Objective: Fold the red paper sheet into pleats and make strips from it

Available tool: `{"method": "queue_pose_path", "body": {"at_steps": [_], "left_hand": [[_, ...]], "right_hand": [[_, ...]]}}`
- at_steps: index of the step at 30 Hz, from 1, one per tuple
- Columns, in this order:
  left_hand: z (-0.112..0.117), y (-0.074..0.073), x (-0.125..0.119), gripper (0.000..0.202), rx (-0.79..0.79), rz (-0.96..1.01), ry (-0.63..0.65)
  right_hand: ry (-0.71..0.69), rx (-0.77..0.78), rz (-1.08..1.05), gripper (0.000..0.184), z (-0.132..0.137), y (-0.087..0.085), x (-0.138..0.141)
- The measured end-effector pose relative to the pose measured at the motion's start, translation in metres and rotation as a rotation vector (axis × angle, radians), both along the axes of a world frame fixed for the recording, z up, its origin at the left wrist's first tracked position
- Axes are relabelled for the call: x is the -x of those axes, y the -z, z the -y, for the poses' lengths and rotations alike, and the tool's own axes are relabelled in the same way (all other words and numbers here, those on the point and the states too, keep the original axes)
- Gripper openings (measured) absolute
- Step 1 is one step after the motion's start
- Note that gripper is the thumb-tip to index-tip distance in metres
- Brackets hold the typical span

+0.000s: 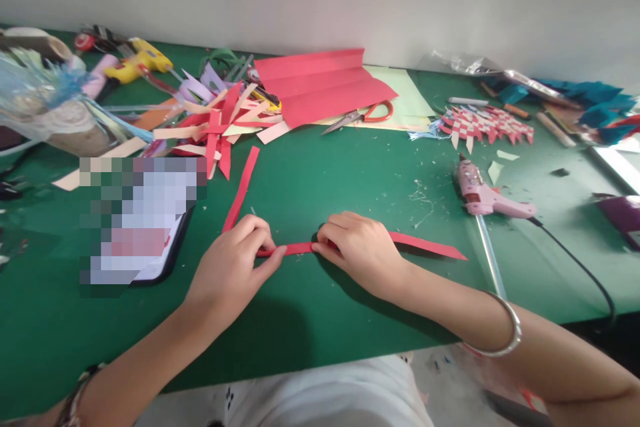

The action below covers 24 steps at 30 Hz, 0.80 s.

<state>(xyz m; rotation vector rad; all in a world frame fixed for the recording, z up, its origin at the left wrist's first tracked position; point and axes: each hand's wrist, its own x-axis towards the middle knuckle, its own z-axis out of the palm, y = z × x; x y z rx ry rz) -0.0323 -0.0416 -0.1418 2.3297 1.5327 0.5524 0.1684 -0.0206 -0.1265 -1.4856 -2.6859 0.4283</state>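
White clothing (345, 393) lies nearest, this side of the grip, just below the front edge of a green table (350, 187). Green top shows between that edge and the hands, giving room to shift toward the body; a wider stretch, flecked with scraps, opens beyond the grip. Behind the far edge rises a pale wall (320, 0). Before it lies a creased red sheet (320, 90), and left of that a heap of paper strips (220, 127). Just left of the grip is a phone (145, 233). The left hand (235, 257) and right hand (360, 247) each pinch a red strip (300, 249), a short length visible between them, its pointed end past the right hand. Farther right sits a pink glue gun (487, 197); beyond the grip, near the sheet, scissors (357, 118).
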Motion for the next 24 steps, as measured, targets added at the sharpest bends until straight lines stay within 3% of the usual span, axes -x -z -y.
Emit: {"method": "queue_pose_path", "body": {"at_steps": [12, 24], "left_hand": [[0.003, 0.0001, 0.0072, 0.019, -0.02, -0.076, -0.047], [0.0015, 0.001, 0.0073, 0.022, -0.088, -0.243, -0.034]], "right_hand": [[-0.021, -0.009, 0.006, 0.02, -0.0017, 0.0002, -0.0005], [-0.033, -0.125, 0.057, 0.018, 0.0005, 0.0048, 0.0024]]}}
